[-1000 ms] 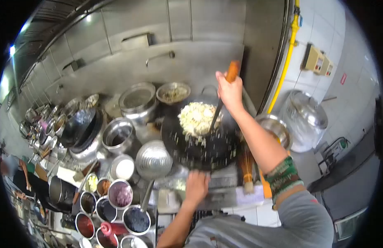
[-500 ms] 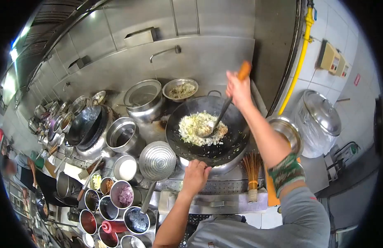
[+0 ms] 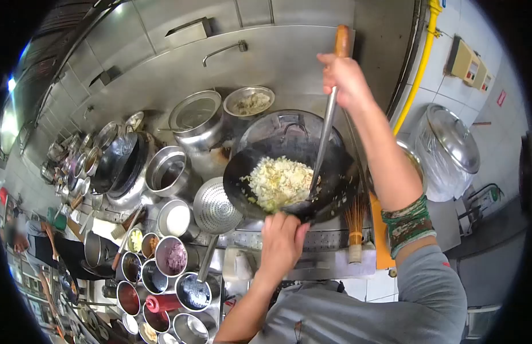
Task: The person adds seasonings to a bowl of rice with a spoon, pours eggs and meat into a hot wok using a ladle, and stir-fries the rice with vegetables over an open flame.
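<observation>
A black wok point(image 3: 334, 172) is raised and tilted toward me above its burner. My left hand point(image 3: 282, 243) is closed on the near rim of the wok. Pale chopped food, like fried rice with bits of vegetable point(image 3: 280, 180), lies in the middle of the wok. In my right hand point(image 3: 344, 79) is a long-handled ladle point(image 3: 326, 135) with a wooden grip. It stands nearly upright, its bowl end at the right side of the food.
On the left are a perforated strainer point(image 3: 217, 205), a deep pot point(image 3: 169, 170) and several ingredient containers point(image 3: 172, 255). A bowl of food point(image 3: 250, 102) and a lidded pot point(image 3: 194, 117) stand behind. A bamboo brush point(image 3: 355, 229) is at right. Another person point(image 3: 39, 232) works far left.
The wok has lifted off its burner and tipped, showing the ring behind it. The food has gathered together. My right hand has risen, and the ladle has turned more upright.
</observation>
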{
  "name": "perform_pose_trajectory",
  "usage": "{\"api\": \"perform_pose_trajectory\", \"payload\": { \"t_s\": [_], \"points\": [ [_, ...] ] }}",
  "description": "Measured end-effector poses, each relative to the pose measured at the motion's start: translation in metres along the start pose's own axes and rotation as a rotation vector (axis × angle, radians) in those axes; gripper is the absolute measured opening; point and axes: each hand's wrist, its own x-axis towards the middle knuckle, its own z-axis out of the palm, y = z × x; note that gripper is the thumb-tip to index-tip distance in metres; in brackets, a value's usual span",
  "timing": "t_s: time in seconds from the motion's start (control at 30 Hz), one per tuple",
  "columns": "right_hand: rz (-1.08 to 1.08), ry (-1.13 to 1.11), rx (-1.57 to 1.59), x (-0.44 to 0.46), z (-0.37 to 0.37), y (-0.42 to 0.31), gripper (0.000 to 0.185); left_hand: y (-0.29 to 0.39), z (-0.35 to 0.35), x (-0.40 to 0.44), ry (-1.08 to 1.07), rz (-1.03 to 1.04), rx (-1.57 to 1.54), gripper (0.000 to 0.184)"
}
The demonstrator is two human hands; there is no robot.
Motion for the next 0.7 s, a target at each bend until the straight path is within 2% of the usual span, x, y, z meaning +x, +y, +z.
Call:
{"api": "perform_pose_trajectory", "payload": {
  "t_s": [0.03, 0.1, 0.17, 0.2, 0.27, 0.3, 0.4, 0.5, 0.57, 0.63, 0.7],
  "points": [
    [-0.006, 0.001, -0.003, -0.006, 0.008, 0.009, 0.013, -0.003, 0.005, 0.006, 0.058, 0.016, 0.021, 0.011],
    [-0.223, 0.204, -0.366, -0.019, 0.022, 0.032, 0.018, -0.037, 0.034, -0.006, 0.052, 0.031, 0.002, 0.011],
    [-0.296, 0.214, -0.338, -0.036, 0.022, 0.031, 0.024, -0.058, 0.053, -0.041, -0.024, -0.004, 0.153, 0.014],
    [-0.298, 0.206, -0.21, -0.046, 0.02, 0.014, 0.024, -0.053, 0.049, -0.066, -0.039, 0.003, 0.138, 0.015],
    [-0.278, 0.196, -0.008, -0.047, 0.007, -0.003, 0.026, -0.037, 0.018, -0.079, -0.069, 0.023, 0.129, 0.016],
    [-0.268, 0.18, -0.007, -0.045, 0.0, -0.004, 0.025, -0.024, 0.003, -0.073, -0.034, 0.07, 0.1, 0.016],
    [-0.268, 0.194, -0.091, -0.045, 0.014, 0.008, 0.024, -0.002, -0.018, -0.02, 0.134, 0.069, 0.011, 0.016],
    [-0.253, 0.299, -0.261, -0.042, 0.034, 0.039, 0.032, -0.026, 0.019, 0.0, 0.098, 0.031, 0.03, 0.015],
    [-0.493, 0.317, -0.373, -0.024, 0.025, 0.071, 0.034, -0.06, 0.05, -0.03, 0.074, 0.03, 0.068, 0.015],
    [-0.564, 0.233, -0.282, -0.034, 0.018, 0.046, 0.034, -0.066, 0.049, -0.051, 0.07, 0.065, 0.106, 0.015],
    [-0.344, -0.001, -0.049, -0.049, 0.011, 0.016, 0.033, -0.044, 0.021, -0.068, 0.051, 0.095, -0.023, 0.015]
  ]
}}
